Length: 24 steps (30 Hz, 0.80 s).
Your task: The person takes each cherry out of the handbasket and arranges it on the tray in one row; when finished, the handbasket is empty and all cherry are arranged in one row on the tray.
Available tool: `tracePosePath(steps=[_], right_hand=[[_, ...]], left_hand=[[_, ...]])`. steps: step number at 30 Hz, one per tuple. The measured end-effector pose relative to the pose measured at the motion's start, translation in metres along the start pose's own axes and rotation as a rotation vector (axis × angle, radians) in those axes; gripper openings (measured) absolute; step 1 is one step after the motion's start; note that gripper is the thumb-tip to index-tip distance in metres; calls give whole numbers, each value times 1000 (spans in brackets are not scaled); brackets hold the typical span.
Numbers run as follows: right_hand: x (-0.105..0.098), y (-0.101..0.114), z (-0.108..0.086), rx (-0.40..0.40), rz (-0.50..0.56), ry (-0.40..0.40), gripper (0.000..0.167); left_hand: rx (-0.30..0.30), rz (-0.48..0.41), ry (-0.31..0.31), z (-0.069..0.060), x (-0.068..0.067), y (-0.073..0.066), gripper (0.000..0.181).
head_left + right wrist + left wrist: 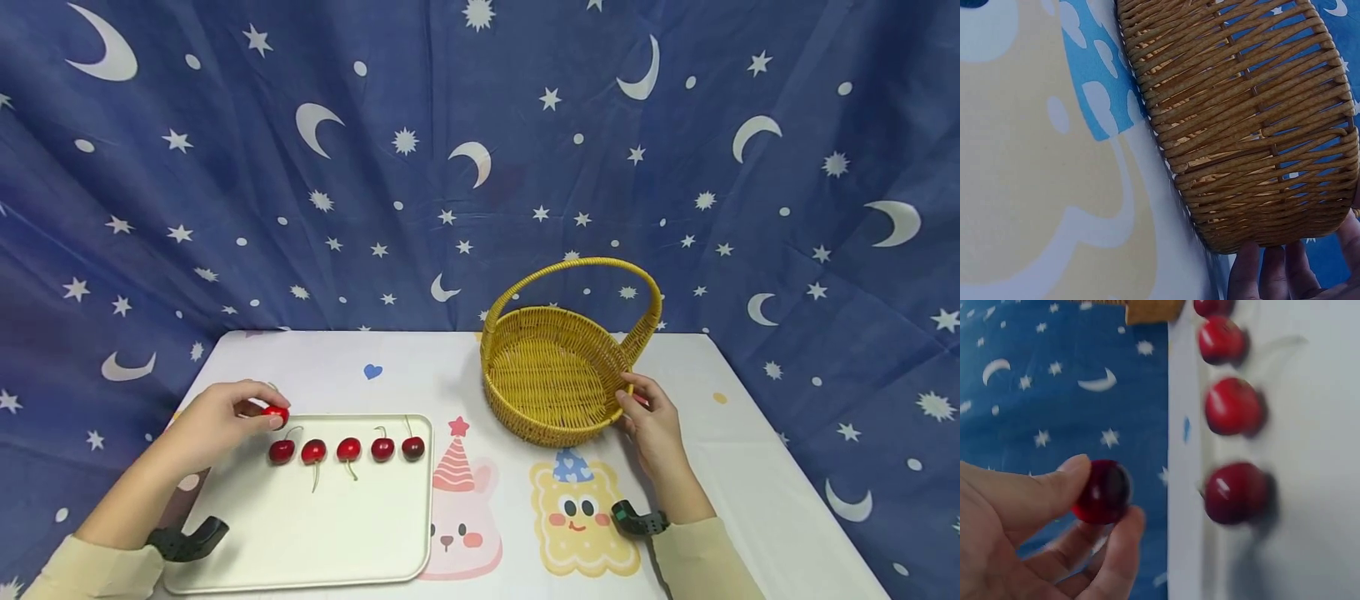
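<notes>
Between thumb and fingertips, my left hand (pixel 225 417) pinches a red cherry (pixel 276 416) above the far left corner of a cream tray (pixel 315 533). The left wrist view shows this held cherry (pixel 1104 492) up close, off the tray. Several cherries lie in a row along the tray's far side, one dark red cherry (pixel 413 448) at the right end. My right hand (pixel 657 429) grips the rim of a yellow woven basket (pixel 555 437) at its right side. In the right wrist view, fingers (pixel 1272 269) lie against the outer basket wall (pixel 1247 112).
The basket's tall handle (pixel 585 262) arches over it. A white tablecloth (pixel 772 508) with cartoon prints covers the table. Behind the table hangs a blue curtain (pixel 525 150) with moons and stars.
</notes>
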State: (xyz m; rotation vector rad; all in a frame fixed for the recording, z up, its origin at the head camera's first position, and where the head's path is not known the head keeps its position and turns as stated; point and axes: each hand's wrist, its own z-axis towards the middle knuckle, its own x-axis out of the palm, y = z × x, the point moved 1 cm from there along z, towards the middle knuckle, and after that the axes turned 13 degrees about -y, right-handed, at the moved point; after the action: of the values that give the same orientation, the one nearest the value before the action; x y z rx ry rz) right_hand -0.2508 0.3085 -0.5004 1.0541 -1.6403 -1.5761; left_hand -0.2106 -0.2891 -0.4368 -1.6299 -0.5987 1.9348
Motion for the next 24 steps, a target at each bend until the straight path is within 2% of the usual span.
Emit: tracePosePath(steps=[5,11,17,24], right_hand=[[0,1,-1,-2,-6,4,43],[-2,1,-2,2,1,1,43],[-1,0,-2,7,4,2,43],[-1,-1,-1,16,0,4,45]], left_hand=[[-53,41,16,-13,-1,24,19],[-61,89,46,-16,5,39,15],[-61,90,82,-16,9,49,13],[-71,87,101,-16,7,48,14]])
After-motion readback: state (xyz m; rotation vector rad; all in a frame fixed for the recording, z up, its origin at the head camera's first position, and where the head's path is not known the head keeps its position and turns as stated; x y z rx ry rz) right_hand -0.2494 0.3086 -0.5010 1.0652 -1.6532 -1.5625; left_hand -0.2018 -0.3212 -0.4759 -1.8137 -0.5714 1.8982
